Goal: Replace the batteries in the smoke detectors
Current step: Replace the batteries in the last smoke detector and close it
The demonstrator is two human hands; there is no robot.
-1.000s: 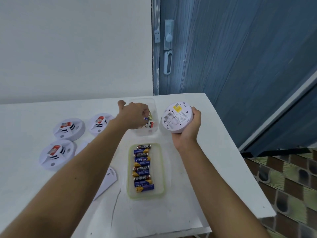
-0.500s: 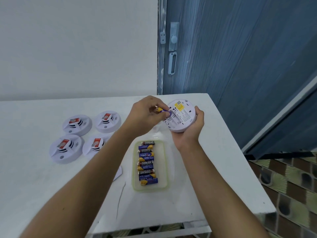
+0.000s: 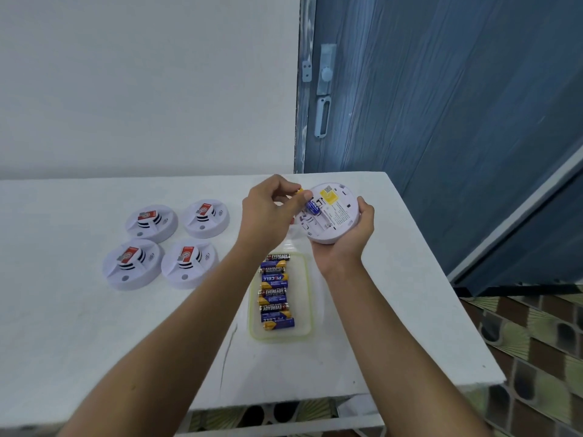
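**A:** Where is the unit being worked on?

**B:** The round white plastic smoke detector (image 3: 337, 212) is held above the white worktop (image 3: 63, 310), underside up and tilted toward the camera. The right grip (image 3: 350, 244) cradles it, fingers and thumb curled round its rim from below.

**A:** And the left grip?

**B:** The left grip (image 3: 268, 212) pinches a blue and yellow cylindrical battery (image 3: 312, 207) near its yellow end. The blue end points into the open bay on the detector's left side. I cannot tell whether it touches the contacts.

**A:** How will these handle?

**B:** I judge the detector to be a light, stiff, hollow shell with a smooth skin, so the rim is the sound place to hold it. That leaves the bay clear. The battery is small, hard and slick, and likely to slip or roll. It is best pinched by its sides near 1 end, leaving the leading end free. The bay's contacts are probably thin, so it should be pressed in gently, not forced.

**A:** What else is out?

**B:** 4 round white detectors with red labels (image 3: 189, 263) sit in 2 rows on the left, well apart from both grips. A clear shallow plastic tray (image 3: 307, 279) lies between the forearms, holding a row of blue, black and gold batteries (image 3: 274, 294).
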